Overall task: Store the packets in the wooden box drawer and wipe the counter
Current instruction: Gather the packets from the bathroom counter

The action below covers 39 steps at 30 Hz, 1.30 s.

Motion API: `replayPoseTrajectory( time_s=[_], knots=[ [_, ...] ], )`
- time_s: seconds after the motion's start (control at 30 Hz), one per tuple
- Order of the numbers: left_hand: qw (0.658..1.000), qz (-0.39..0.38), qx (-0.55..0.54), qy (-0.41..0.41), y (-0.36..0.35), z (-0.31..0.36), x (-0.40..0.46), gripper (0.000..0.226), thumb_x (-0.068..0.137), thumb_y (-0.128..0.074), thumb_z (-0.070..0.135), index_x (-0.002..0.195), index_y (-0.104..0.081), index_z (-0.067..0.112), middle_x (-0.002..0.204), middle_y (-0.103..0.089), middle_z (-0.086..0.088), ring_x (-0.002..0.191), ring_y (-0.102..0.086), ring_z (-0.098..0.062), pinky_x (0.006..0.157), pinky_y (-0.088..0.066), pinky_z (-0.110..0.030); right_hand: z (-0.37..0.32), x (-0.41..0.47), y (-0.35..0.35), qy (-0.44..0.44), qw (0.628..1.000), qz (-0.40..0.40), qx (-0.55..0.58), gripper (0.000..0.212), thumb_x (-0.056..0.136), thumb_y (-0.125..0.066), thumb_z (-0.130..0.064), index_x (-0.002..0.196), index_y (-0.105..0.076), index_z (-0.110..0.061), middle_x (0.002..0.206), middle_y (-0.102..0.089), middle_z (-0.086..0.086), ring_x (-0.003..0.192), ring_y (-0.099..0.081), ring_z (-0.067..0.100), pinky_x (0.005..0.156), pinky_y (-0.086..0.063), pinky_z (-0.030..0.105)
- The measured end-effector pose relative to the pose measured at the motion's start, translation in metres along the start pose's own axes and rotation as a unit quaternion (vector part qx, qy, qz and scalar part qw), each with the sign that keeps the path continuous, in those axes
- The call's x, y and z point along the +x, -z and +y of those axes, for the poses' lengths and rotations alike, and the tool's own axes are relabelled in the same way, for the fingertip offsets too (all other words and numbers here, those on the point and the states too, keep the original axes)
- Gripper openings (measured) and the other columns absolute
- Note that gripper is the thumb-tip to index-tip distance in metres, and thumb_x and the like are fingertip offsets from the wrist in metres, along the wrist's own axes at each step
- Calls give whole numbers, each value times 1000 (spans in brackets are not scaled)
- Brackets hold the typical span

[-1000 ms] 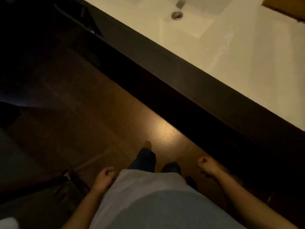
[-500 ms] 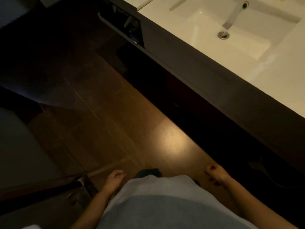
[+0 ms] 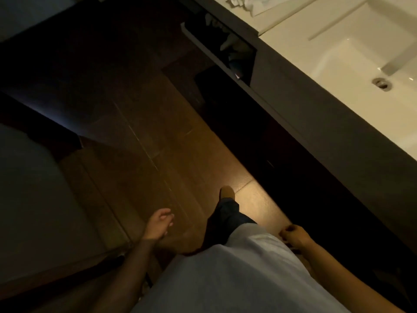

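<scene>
The counter (image 3: 293, 23), pale and lit, is being seen along the upper right, set above a dark cabinet front (image 3: 316, 114). On its far end, at the top edge of the view, a crumpled pale item (image 3: 242, 3) is being seen; whether it is cloth, paper or packets cannot be told. Just below that end of the counter a drawer (image 3: 216, 48) is being shown pulled open from the cabinet front, its pale front rail catching light; dim shapes are lying inside it, too dark to be identified, and whether this is the wooden box drawer cannot be told. A white sink basin (image 3: 361, 64) is being seen sunk into the counter to the right of the drawer, with a round drain (image 3: 381, 82) near the right edge. Brown floor tiles (image 3: 140, 136) are being lit in a patch beside the cabinet base. Nothing is being held in either hand. The left hand (image 3: 159, 223) is being held low beside the body, fingers loosely bent and relaxed, well apart from the drawer. The right hand (image 3: 293, 237) is being held low near the cabinet base, fingers curled inward over an empty palm. A light shirt (image 3: 237, 279), a dark trouser leg (image 3: 228, 218) and one foot (image 3: 227, 192) stepping forward are being seen between them.
</scene>
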<state>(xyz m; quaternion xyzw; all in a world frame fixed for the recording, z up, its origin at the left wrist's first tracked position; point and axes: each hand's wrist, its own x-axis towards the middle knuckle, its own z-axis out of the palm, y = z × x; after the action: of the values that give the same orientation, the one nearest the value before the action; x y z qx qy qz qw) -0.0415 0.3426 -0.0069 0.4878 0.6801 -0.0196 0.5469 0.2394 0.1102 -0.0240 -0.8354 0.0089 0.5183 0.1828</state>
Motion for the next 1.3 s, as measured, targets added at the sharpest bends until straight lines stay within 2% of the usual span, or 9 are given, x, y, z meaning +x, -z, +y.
replayPoseTrajectory(
  time_s=[0.07,0.17,0.3,0.5,0.73,0.9,1.0,1.13,1.3],
  knots=[
    [1000,12,-19,9,8,13,19,33,93,-49,6,124,-47,-5,113,-57,-26,78,-55,-23,50,-44,-17,-49,19,-2,22,999,-18,-24,19,92,-50,-9,104,-56,4,76,-54,9,73,-56,27,80,-52,46],
    [1000,6,11,21,26,35,38,27,93,-50,14,118,-53,4,112,-60,-17,92,-57,-26,70,-46,-28,-129,39,-4,51,996,-39,-61,24,91,-52,-11,111,-54,2,87,-56,12,82,-57,28,74,-49,40],
    [999,30,-6,34,49,70,64,32,92,-53,11,122,-52,1,102,-58,-12,87,-55,-23,59,-41,-24,-227,54,-2,109,986,-55,-117,28,89,-54,-15,114,-54,-2,94,-57,14,79,-57,25,65,-45,32],
    [996,51,-61,48,76,109,107,29,91,-52,5,119,-53,-1,102,-59,-18,78,-54,-21,65,-41,-28,-333,69,-8,144,979,-38,-141,30,89,-52,-14,116,-54,-3,91,-59,17,66,-54,21,51,-40,25],
    [1000,-17,20,7,127,174,191,28,88,-56,3,115,-56,-6,111,-58,-15,99,-50,-20,83,-35,-25,-380,87,-40,80,992,-9,-95,28,90,-52,-12,116,-53,-1,73,-53,9,60,-49,17,49,-36,26],
    [993,-57,104,5,189,251,254,24,90,-55,10,113,-57,2,115,-61,-20,111,-57,-35,93,-43,-38,-395,72,-69,32,999,24,-19,28,91,-52,-12,117,-52,-1,95,-56,15,82,-56,27,66,-43,32],
    [982,-82,168,-8,211,307,282,35,91,-54,20,124,-53,6,120,-60,-18,113,-57,-32,93,-44,-37,-398,68,-85,-9,999,23,25,29,90,-54,-17,116,-54,-4,88,-60,13,84,-60,30,71,-50,38],
    [973,-100,204,-37,210,368,308,35,92,-53,18,125,-53,7,125,-58,-18,116,-54,-32,100,-42,-40,-407,65,-94,-53,995,25,81,29,90,-54,-22,115,-54,-7,109,-60,18,96,-60,34,84,-54,44],
    [964,-133,228,-44,183,417,330,33,94,-48,15,125,-52,5,129,-54,-18,121,-51,-33,105,-39,-42,-430,84,-80,-71,987,26,143,28,92,-51,-17,118,-53,-6,103,-58,16,92,-59,30,89,-51,44]
  ],
)
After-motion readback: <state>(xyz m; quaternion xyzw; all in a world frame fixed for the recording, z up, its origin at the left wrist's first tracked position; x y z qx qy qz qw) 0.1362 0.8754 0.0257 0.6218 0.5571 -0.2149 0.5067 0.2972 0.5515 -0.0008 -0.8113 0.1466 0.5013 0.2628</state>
